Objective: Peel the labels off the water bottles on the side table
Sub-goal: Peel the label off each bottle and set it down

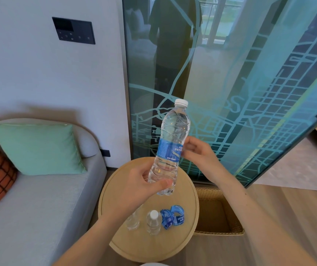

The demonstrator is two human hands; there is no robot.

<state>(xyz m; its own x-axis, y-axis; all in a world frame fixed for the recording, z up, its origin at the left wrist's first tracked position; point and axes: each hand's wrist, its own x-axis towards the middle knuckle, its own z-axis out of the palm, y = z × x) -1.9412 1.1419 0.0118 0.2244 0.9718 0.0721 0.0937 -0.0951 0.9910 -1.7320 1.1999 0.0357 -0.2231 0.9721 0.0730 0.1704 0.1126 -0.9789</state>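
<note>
L hand grips water bottle base w/ curled fingers; R hand pinches its blue label.

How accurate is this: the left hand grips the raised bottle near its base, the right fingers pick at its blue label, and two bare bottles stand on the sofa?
Not quite: in the head view the two bare bottles stand on the round side table, not the sofa. The rest holds.
</note>
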